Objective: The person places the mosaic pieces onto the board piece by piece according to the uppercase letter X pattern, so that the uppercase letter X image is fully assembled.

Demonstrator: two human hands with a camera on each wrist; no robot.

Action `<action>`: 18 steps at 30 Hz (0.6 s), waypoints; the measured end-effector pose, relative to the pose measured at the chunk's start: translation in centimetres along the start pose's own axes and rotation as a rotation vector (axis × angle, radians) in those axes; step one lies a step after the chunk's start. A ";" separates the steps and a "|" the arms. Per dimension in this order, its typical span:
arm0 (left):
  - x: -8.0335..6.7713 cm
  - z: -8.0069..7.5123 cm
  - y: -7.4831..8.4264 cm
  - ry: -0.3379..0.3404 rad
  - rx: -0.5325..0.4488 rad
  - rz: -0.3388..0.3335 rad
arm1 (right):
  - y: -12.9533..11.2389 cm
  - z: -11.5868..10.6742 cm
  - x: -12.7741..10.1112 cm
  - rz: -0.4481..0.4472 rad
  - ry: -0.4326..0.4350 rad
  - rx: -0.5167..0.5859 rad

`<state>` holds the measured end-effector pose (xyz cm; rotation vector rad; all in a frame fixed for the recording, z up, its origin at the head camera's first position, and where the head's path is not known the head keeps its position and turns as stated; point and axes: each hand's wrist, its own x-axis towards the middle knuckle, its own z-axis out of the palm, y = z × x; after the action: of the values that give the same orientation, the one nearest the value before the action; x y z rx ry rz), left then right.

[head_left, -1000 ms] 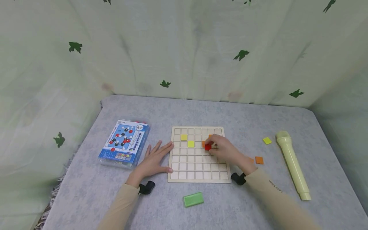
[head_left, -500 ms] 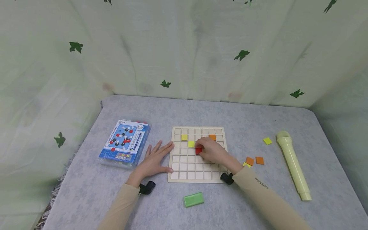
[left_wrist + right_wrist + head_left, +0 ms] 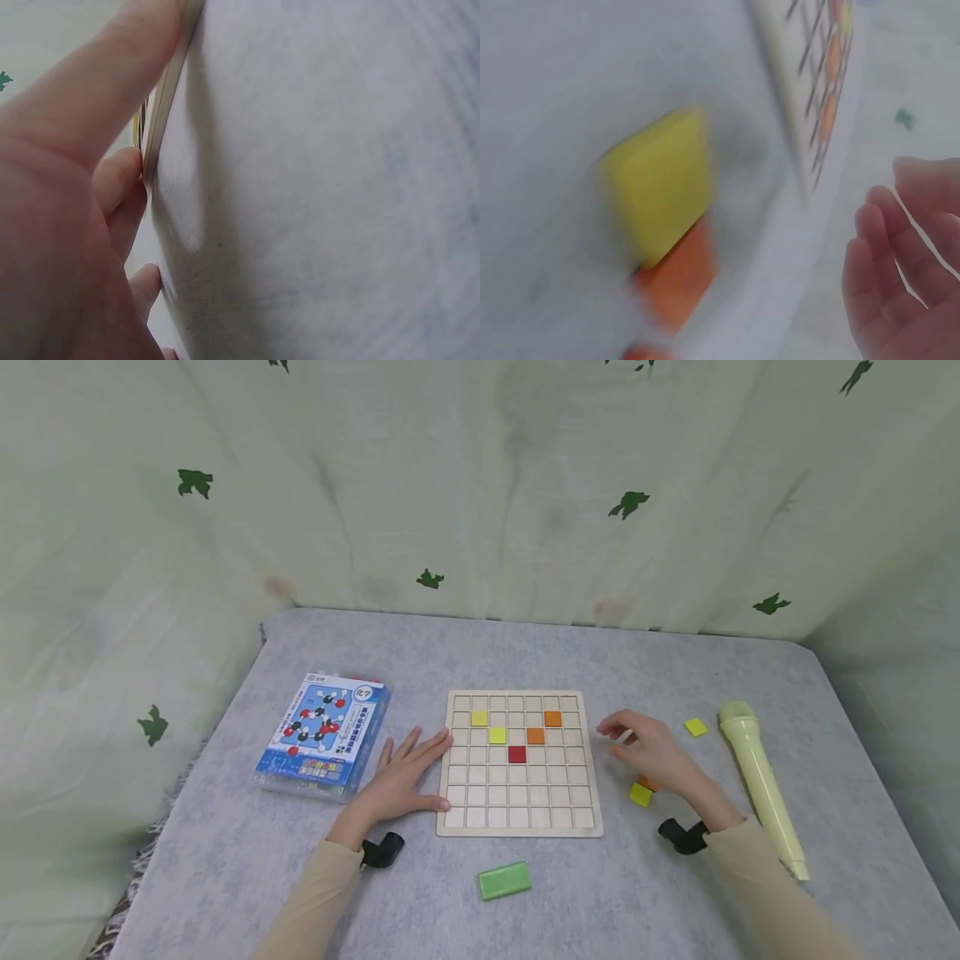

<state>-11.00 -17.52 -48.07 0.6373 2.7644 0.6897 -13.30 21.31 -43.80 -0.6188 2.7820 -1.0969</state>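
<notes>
Two empty hands: left hand (image 3: 401, 772) flat against board (image 3: 519, 826) edge, right hand (image 3: 651, 752) loose beside it.

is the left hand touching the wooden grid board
Touching. The left wrist view shows the fingers of the left hand pressed against the edge of the wooden grid board; the head view shows fingertips meeting its left edge.

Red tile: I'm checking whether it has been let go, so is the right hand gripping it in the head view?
No: the red tile lies alone in a cell of the wooden board, while the right hand is off the board, empty.
</notes>
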 end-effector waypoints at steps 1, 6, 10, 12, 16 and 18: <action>0.0 0.0 0.0 -0.002 0.000 -0.002 | 0.5 -0.4 -0.7 0.021 0.005 0.001; -0.1 0.0 0.0 -0.007 0.002 -0.008 | 2.9 -1.3 -3.9 0.066 0.013 -0.027; 0.0 0.0 0.0 -0.005 -0.004 -0.008 | 4.2 -1.3 -5.6 0.055 0.013 -0.076; 0.0 0.0 0.0 -0.006 -0.004 -0.009 | 4.5 -1.2 -6.1 0.061 0.008 -0.091; 0.0 0.0 0.1 -0.006 -0.002 -0.011 | 4.8 -0.8 -6.3 0.073 -0.008 -0.109; 0.0 0.0 0.1 -0.007 -0.002 -0.012 | 4.9 -0.6 -6.2 0.062 -0.002 -0.130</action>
<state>-10.97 -17.44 -48.00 0.6213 2.7586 0.6862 -9.39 27.39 -47.06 -0.5417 2.8670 -0.9099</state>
